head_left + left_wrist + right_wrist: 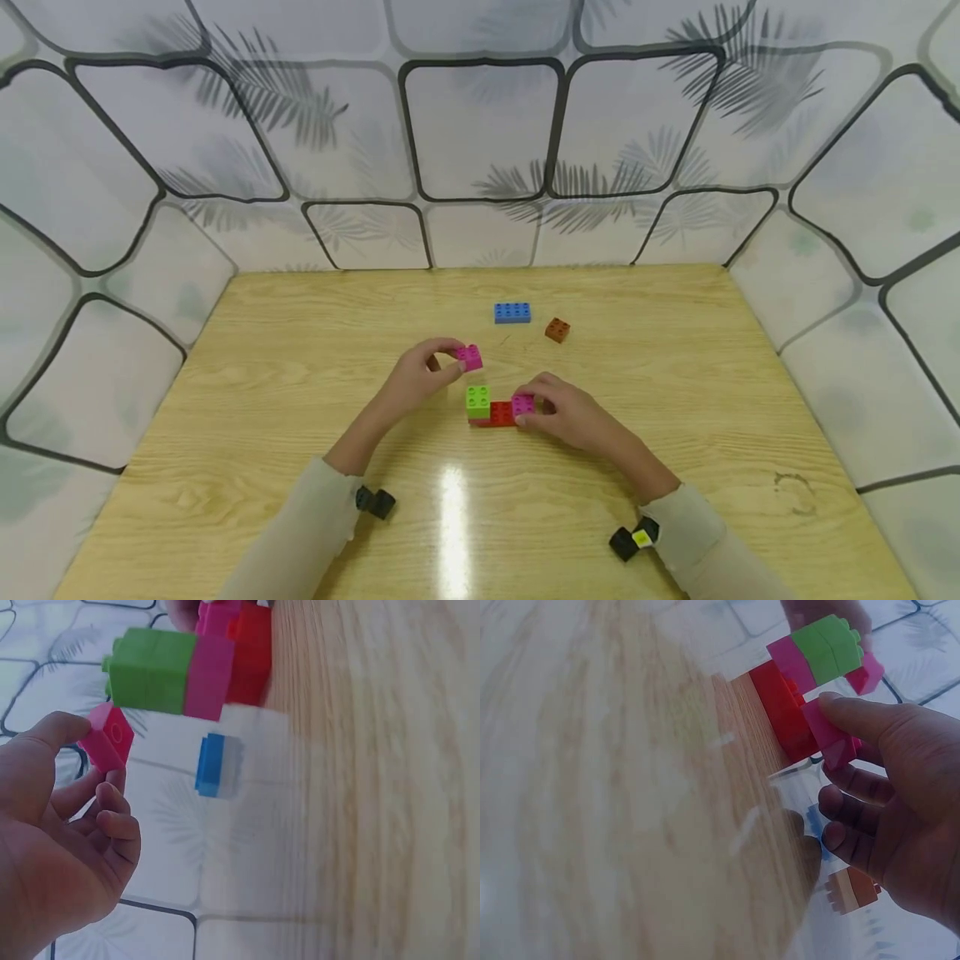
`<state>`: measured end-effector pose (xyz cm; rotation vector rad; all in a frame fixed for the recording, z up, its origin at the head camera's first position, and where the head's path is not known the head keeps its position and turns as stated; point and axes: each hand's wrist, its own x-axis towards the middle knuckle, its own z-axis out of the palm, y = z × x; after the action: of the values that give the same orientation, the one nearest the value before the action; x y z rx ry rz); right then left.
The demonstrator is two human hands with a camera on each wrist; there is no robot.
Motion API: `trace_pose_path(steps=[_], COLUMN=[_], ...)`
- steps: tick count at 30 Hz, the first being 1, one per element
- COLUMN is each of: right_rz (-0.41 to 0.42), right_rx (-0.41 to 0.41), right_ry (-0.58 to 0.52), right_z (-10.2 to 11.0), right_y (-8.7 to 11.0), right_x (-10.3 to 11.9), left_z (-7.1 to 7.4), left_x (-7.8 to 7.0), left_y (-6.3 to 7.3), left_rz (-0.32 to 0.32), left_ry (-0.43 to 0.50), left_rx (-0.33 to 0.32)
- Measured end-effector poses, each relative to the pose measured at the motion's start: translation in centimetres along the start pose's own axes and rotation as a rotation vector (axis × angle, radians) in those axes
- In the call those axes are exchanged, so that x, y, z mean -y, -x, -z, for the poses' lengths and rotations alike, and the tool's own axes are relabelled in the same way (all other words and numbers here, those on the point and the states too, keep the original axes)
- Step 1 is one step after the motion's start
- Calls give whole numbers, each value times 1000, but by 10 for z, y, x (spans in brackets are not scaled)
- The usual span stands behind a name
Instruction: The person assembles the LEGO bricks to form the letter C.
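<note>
My left hand [420,373] pinches a small pink brick [470,358] between thumb and fingers, raised just left of and beyond a little stack. At the bottom of that stack lies a red brick [500,414] on the table. Its left end carries another pink brick [208,679] topped by light green bricks [477,402]. Over the red brick's right end, my right hand [573,414] pinches a further pink brick [829,735]; its lower edge meets the red brick's top in the right wrist view.
Farther back on the wooden table [315,317] lie a blue brick [512,313] and, to its right, a brown-orange brick [557,330]. A patterned wall covering [480,125] encloses the table's back and sides. Black wrist cameras [375,502] sit at both cuffs.
</note>
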<state>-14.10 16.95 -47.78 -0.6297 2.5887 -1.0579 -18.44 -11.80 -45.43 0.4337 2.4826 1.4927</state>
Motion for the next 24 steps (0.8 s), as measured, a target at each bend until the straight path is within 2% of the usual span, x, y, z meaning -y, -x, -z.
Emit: trace_pose_path(steps=[6, 11, 18, 24], right_rz=[-5, -11, -11, -8], right_rx=[4, 0, 1, -8], right_ry=[-8, -4, 6, 5], right_z=[-1, 0, -1, 0], right_y=[-1, -2, -2, -1], right_x=[-2, -2, -2, -1], left_z=[-4, -4, -6, -9], left_x=[-15, -21, -20, -18], left_y=[14, 24, 32, 36], left_rz=[-38, -70, -76, -81], left_ry=[-16, -61, -149, -147], left_rx=[12, 8, 18, 39])
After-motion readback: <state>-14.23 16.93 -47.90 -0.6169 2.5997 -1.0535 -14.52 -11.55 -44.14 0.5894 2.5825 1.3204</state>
